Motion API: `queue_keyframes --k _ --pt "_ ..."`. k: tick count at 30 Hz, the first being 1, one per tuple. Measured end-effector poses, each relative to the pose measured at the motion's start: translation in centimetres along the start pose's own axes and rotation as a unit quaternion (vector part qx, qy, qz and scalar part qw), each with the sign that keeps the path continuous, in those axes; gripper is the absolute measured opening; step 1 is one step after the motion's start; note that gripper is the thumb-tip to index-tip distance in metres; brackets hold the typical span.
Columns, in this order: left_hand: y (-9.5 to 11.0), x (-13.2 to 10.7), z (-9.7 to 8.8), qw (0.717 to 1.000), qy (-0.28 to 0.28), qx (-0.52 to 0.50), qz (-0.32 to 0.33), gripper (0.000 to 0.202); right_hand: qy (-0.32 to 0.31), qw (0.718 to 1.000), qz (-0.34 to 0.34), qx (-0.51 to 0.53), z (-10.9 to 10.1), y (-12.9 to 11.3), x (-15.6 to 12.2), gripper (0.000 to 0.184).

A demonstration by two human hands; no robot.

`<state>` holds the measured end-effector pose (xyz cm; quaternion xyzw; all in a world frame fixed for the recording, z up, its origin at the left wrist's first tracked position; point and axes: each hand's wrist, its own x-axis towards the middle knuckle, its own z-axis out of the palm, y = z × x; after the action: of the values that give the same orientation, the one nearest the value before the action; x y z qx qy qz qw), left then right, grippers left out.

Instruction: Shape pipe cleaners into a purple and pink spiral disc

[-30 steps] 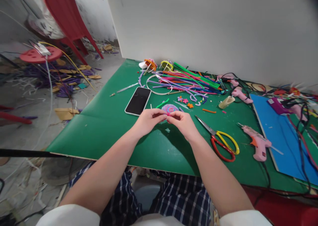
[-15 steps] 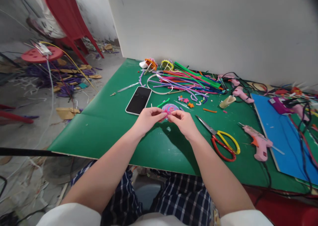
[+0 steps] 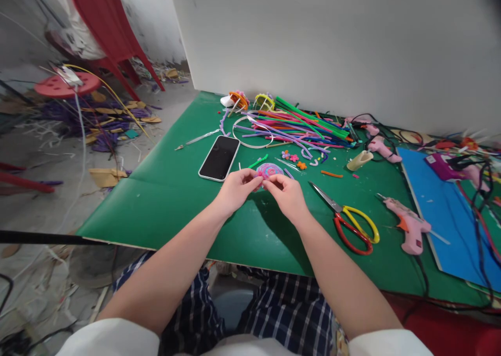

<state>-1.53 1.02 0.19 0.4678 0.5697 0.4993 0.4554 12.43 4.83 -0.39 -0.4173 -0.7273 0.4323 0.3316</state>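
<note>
My left hand [image 3: 235, 190] and my right hand [image 3: 288, 194] meet over the green table [image 3: 164, 199], fingertips pinched together on a small pink pipe-cleaner piece [image 3: 260, 175]. Just beyond the fingers lies a coiled pink and blue pipe-cleaner disc [image 3: 269, 170]. A black phone [image 3: 219, 157] lies to the left of my hands. Red and yellow scissors [image 3: 350, 223] lie to the right.
A heap of coloured pipe cleaners [image 3: 301, 126] and a white ring [image 3: 250, 132] lie at the back. Pink glue guns [image 3: 407, 224] and cables sit near a blue sheet [image 3: 438, 210] on the right. A red chair [image 3: 105, 27] and stool [image 3: 64, 84] stand on the littered floor at left.
Both hands have stayed pinched together at the same place, shifting only slightly toward the coiled disc.
</note>
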Motion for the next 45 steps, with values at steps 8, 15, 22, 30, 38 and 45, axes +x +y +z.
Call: queue_keyframes --k 8,15,22,30,38,45 --pt "-0.6 0.3 0.0 0.999 -0.046 -0.011 -0.008 0.021 0.016 0.996 0.023 0.082 -0.9 0.2 0.8 0.017" --pt "-1.1 0.2 -0.1 0.997 -0.076 -0.022 -0.024 0.024 0.023 0.996 -0.079 -0.024 -0.8 0.4 0.5 0.014" --pt "-1.1 0.2 -0.1 0.996 -0.092 -0.007 -0.004 0.020 0.023 0.961 -0.210 -0.176 -1.2 0.9 0.7 0.018" --pt "-1.5 0.2 -0.1 0.995 -0.094 0.027 -0.011 0.018 -0.025 0.923 -0.291 -0.251 -1.6 1.6 1.0 0.020" --pt "-1.3 0.3 -0.4 0.996 -0.083 0.002 -0.013 0.023 -0.024 0.972 -0.174 -0.159 -1.7 1.1 0.9 0.018" --pt "-0.6 0.3 -0.3 0.998 -0.034 -0.052 -0.030 0.028 -0.017 0.995 0.038 0.085 -1.5 0.6 0.9 0.020"
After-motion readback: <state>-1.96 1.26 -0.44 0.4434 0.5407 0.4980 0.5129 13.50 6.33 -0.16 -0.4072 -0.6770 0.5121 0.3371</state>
